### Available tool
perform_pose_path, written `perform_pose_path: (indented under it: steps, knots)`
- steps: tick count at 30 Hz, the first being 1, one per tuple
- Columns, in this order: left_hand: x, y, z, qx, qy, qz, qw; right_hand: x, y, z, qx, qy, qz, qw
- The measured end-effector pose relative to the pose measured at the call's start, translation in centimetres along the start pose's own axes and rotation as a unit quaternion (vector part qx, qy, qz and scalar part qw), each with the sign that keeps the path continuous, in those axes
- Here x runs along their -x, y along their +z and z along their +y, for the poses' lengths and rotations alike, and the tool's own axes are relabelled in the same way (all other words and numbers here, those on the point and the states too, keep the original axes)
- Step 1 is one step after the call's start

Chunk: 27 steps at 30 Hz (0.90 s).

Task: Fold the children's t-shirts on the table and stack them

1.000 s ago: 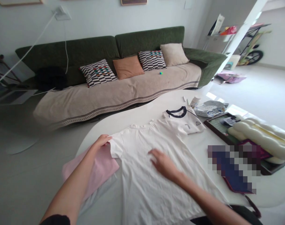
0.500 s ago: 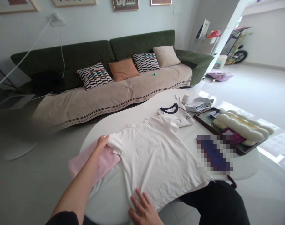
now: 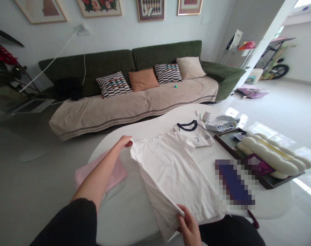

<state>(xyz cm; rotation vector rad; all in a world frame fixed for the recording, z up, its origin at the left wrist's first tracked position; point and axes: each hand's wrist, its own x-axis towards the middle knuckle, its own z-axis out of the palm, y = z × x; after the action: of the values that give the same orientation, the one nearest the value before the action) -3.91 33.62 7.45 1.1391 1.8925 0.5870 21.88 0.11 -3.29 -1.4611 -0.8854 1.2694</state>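
Observation:
A plain white T-shirt (image 3: 174,171) lies spread on the white oval table (image 3: 155,124). My left hand (image 3: 124,141) pinches its left shoulder and lifts that edge off the table. Near the table's front edge my right hand (image 3: 189,227) grips the shirt's hem at the left side, which is raised and turned inward. A folded pink cloth (image 3: 114,171) lies under my left forearm. A folded white shirt with a navy collar (image 3: 196,133) rests just beyond the white T-shirt.
A dark tray (image 3: 263,177) at the right holds a cream wavy cushion (image 3: 270,153). Crumpled plastic packaging (image 3: 220,122) lies at the table's far side. A green sofa (image 3: 145,61) with patterned pillows stands behind. A blurred-out patch sits right of the shirt.
My right hand went from flat on the shirt's middle to its hem and closed on it. The shirt's left side has lifted and folded inward, with my left hand still on the shoulder.

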Motion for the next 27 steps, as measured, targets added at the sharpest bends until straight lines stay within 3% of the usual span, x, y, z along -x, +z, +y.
perform_pose_path:
  steps: [4, 7, 10, 14, 17, 19, 21, 24, 27]
  knots:
    - [-1.5, 6.6, 2.8, 0.037, -0.005, -0.023, 0.999, -0.4, -1.2, 1.5, -0.05, 0.049, 0.026, 0.997]
    - [-1.7, 11.0, 3.0, 0.051, -0.011, -0.034, 0.998, -0.7, -1.2, 2.2, 0.02, 0.038, 0.051, 0.998]
    - [-1.8, 13.5, 2.7, 0.057, -0.003, -0.029, 0.998, -1.1, -1.4, 2.4, 0.105, 0.014, 0.076, 0.991]
    - [-2.2, 14.3, 2.7, 0.054, 0.035, -0.006, 0.998, -1.1, -1.8, 2.4, 0.171, -0.007, 0.064, 0.983]
    - [-2.5, 13.6, 2.8, 0.036, 0.079, 0.022, 0.996, -0.7, -2.1, 2.4, 0.209, -0.019, 0.046, 0.977]
    - [-2.3, 12.8, 2.6, 0.016, 0.118, 0.049, 0.992, -0.4, -2.4, 2.2, 0.256, -0.043, 0.069, 0.963]
    - [-1.4, 12.0, 1.7, -0.009, 0.169, 0.075, 0.983, -0.3, -3.0, 1.7, 0.336, -0.094, 0.095, 0.932]
    - [0.9, 11.8, -0.9, -0.039, 0.249, 0.079, 0.965, -1.0, -3.5, -0.1, 0.44, -0.219, 0.108, 0.864]
    - [3.9, 13.2, -4.4, -0.142, 0.332, 0.043, 0.931, -2.1, -2.2, -1.7, 0.473, -0.335, 0.021, 0.814]
